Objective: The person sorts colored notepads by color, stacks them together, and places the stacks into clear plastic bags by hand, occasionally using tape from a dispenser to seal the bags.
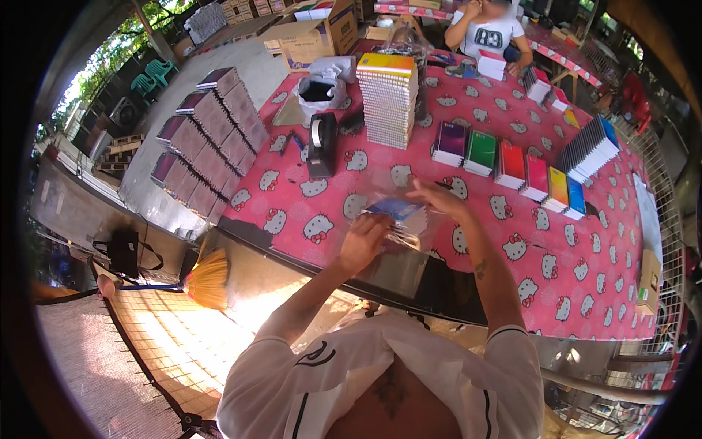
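A small stack of notebooks with a blue cover [398, 210] sits in front of me near the table's front edge. Clear plastic film [349, 228] surrounds it, apparently a bag. My left hand [364, 241] closes its curled fingers on the near left corner of the wrapped stack. Over the far right side, my right hand [439, 199] has its fingers stretched out beside the plastic; contact with the film is hard to make out. Loose plastic lies at the table edge below the stack.
A tall spiral notebook pile [387, 102] and black tape dispenser [322, 146] stand beyond my hands. To the right run colored notebook stacks [480, 152]; wrapped notebook piles [208, 146] stand left. A cardboard box [318, 40] is behind. Another person [488, 36] sits across the table.
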### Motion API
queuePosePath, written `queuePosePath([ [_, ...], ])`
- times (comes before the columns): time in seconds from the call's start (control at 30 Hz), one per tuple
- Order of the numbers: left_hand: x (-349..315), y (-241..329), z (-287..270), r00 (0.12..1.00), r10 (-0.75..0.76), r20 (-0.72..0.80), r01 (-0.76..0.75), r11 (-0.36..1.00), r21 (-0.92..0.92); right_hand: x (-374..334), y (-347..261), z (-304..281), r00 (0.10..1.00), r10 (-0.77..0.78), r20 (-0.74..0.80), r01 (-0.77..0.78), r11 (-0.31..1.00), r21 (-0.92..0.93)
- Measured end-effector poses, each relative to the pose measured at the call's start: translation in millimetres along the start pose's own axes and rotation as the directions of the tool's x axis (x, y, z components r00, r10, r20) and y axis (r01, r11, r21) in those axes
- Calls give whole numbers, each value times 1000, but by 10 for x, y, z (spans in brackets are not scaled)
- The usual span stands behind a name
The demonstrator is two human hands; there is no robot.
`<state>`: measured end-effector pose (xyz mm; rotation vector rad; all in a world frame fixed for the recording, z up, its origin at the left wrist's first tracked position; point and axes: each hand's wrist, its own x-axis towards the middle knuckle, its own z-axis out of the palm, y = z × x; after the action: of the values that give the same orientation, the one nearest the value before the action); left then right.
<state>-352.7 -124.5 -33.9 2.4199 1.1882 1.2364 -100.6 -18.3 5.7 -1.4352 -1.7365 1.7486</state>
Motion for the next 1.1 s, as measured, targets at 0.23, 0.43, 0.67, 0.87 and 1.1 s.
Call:
queuePosePath([
  [0.23, 45, -432, -49, 921, -389, -27, 372, 897, -240, -562, -147, 332, 986, -55, -159, 79, 986, 149],
  [0.43, 484, -1839, -686, 727, -582, -366, 573, 807, -144, -903, -505, 650, 567, -815, -118, 429, 414, -803],
  [0.67, 809, -1989, -679, 533, -845, -41, 678, 456, -577, -871, -582, 898, 455, -816, -357, 314, 522, -794],
  [0.87, 203, -2332, -659, 597, -715, -363, 784, 616, 76, -742, -785, 1295, 554, -780, -291, 252, 490, -835],
  [1.1, 637, -948, -1049, 923, -138, 359, 333, 754, -567, -630, -721, 1387, 595, -728, -341, 61, 464, -884],
])
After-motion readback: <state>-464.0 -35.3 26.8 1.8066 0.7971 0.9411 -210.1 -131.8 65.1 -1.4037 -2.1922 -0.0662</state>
